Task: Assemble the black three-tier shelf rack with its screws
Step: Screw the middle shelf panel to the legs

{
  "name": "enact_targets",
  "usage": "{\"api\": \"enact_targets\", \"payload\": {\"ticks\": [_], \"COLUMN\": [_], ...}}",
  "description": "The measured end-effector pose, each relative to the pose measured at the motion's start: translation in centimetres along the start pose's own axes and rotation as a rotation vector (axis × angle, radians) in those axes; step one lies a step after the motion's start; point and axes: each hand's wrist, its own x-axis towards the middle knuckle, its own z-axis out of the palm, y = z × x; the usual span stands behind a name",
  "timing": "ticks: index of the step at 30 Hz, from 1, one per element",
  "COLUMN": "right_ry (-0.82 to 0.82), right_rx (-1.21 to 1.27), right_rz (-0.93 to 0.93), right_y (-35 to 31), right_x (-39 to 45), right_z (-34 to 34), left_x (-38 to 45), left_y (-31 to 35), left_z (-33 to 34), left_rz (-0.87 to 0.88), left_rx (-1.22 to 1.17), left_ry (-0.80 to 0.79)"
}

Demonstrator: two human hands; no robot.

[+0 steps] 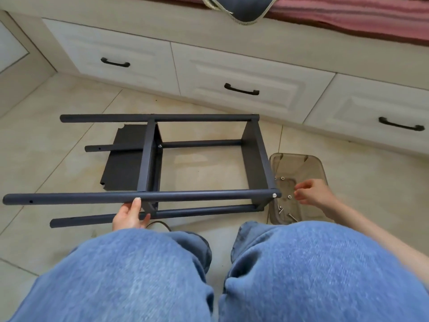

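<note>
— Where were the fingers?

— The left hand (pixel 129 216) held the rack (pixel 153 168) from below: its fingers (pixel 136 205) reached up against the nearest upper pole (pixel 139 197), thumb out by the lower pole (pixel 153 216). They pressed rather than wrapped it, as far as I could tell. The right hand (pixel 310 192) hovered over the clear tray (pixel 318 162), its fingers loosely curled and narrowed toward one another; whether they pinched a screw I could not tell.

— And the rack itself?

— It lay on its side on the tiled floor (pixel 204 173), four poles running left to right, two shelf panels (pixel 255 159) fixed between them near the middle and the right end. A third panel (pixel 123 159) lay flat on the floor under the left part, not joined. The tray sat just beside the rack's right end, with screws (pixel 282 178) scattered in it.

— Any room to move?

— Open tile lay left of the poles' free ends and between rack and drawers (pixel 243 82). The person's knees (pixel 301 263), in blue jeans, stood close to the near poles.

— Anything hard to see?

— The knees covered the tray's near edge and the left wrist. A dark cord (pixel 160 223) showed only partly by the left hand. The flat panel was half hidden behind the middle shelf. The bed (pixel 348 17) above the drawers was cut off by the top edge.
</note>
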Motion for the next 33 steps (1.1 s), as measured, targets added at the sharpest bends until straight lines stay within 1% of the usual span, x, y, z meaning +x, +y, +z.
{"api": "enact_targets", "payload": {"ticks": [4,9,15,17,23,27,31,33], "right_ry": [-0.002,-0.007,0.079,0.083,0.068,0.154,0.295,0.326], "right_rx": [-0.170,-0.399,-0.505,-0.528,-0.527,-0.476,-0.260,-0.140], "right_rz": [0.028,-0.005,-0.053,-0.052,-0.032,-0.047,-0.196,-0.294], "right_y": [2.3,4.8,6.4,6.5,6.1,4.9,2.1,0.2], "right_x": [3.6,6.8,8.6,8.9,8.8,7.8,6.0,4.5], "right_z": [2.0,4.5,6.1,6.2,5.7,5.0,3.2,2.1], "left_x": [0.3,0.7,0.6,0.7,1.0,1.0,0.9,0.7], "left_y": [-0.4,-0.7,-1.0,-0.9,-1.0,-0.9,-0.8,-0.8], "left_z": [-0.3,-0.1,0.3,0.3,0.1,0.2,0.2,0.2], "left_rz": [-0.029,-0.059,-0.061,-0.056,-0.046,-0.047,-0.041,-0.039], "left_rx": [-0.056,-0.102,-0.147,-0.149,-0.129,-0.139,-0.125,-0.110], "left_ry": [0.005,0.002,-0.003,-0.006,-0.017,-0.011,-0.018,-0.015]}}
